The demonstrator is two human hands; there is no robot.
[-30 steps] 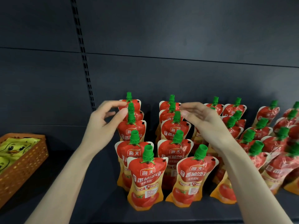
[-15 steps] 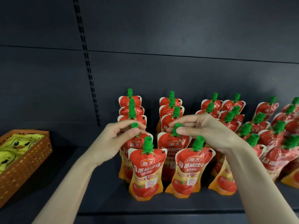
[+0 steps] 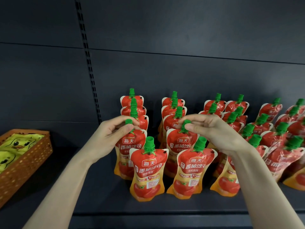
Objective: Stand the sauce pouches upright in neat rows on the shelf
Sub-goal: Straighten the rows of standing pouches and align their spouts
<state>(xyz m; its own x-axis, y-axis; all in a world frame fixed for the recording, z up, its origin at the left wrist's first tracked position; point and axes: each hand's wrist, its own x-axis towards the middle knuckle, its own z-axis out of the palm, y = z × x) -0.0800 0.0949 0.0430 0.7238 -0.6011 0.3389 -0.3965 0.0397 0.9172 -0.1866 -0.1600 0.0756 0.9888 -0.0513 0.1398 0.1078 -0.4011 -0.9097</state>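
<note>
Lowered forward, left hand (image 3: 108, 138) and right hand (image 3: 214, 132) pinch second-row pouches (image 3: 181, 143) by caps (image 3: 185, 125).

Dark shelf (image 3: 102, 200) here, and it's carrying a crowd: red-and-orange sauce pouches (image 3: 148, 171) with green caps (image 3: 149, 142), standing upright in rows running front to back. They're tidy on the left, packed and leaning over on the right. Well off to the left, an orange basket (image 3: 24, 169) sits on the same shelf.

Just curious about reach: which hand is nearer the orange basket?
Left. The left hand pinches a cap to the right of the basket; the right hand pinches another cap farther right.
</note>
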